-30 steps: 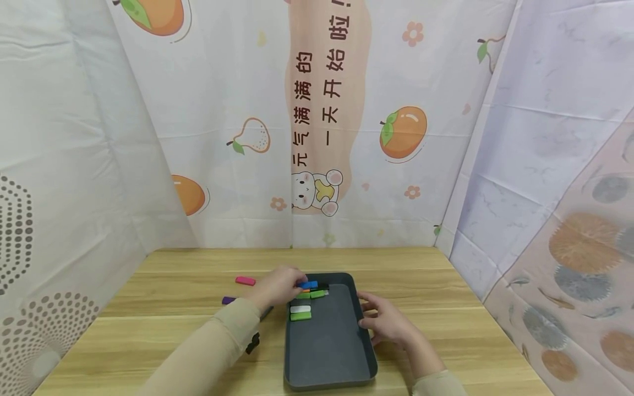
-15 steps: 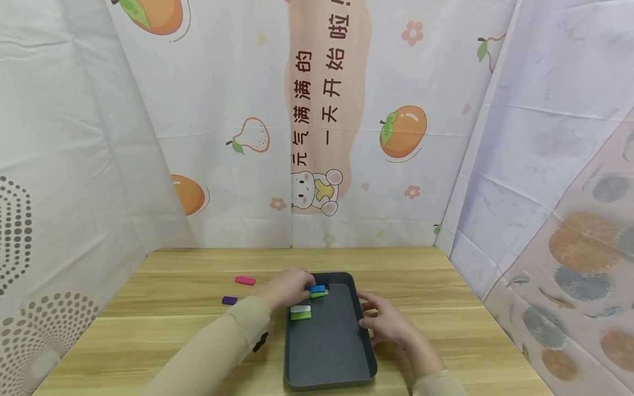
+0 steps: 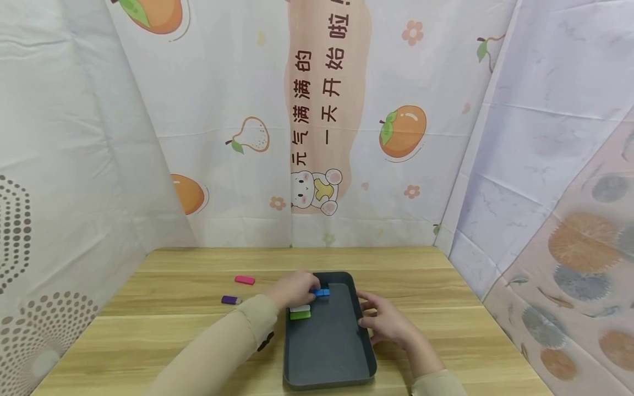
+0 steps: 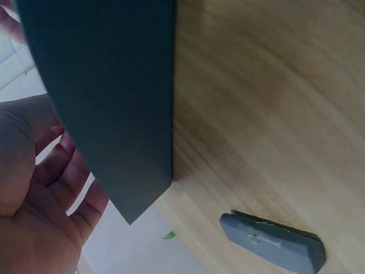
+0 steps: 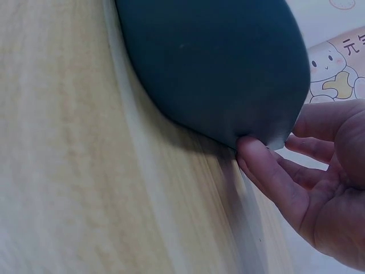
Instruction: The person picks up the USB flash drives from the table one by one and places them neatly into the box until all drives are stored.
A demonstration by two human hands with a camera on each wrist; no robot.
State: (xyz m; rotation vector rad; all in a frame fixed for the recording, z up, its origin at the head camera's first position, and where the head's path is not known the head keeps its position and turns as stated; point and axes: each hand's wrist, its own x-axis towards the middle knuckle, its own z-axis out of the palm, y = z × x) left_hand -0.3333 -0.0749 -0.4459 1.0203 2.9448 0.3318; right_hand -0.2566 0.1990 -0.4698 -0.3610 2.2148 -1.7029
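Observation:
My left hand (image 3: 296, 289) reaches over the left rim of a dark grey tray (image 3: 329, 352). It pinches a blue USB flash drive (image 3: 323, 292) above the tray's far left part; in the left wrist view the tray wall hides the drive. Just nearer in the tray lie a white flash drive (image 3: 300, 309) and a green one (image 3: 300, 315), side by side. My right hand (image 3: 386, 317) holds the tray's right rim, fingertips against its wall in the right wrist view.
On the wooden table (image 3: 426, 275), left of the tray, lie a pink flash drive (image 3: 245, 280) and a purple one (image 3: 230, 300) with its metal plug showing. A black object (image 3: 266, 341) sits beside my left sleeve. A dark drive-like piece (image 4: 274, 242) lies near the tray wall.
My left hand has moved rightward and slightly nearer with the blue flash drive, now covering drives seen earlier in the tray. The right hand and tray stay put.

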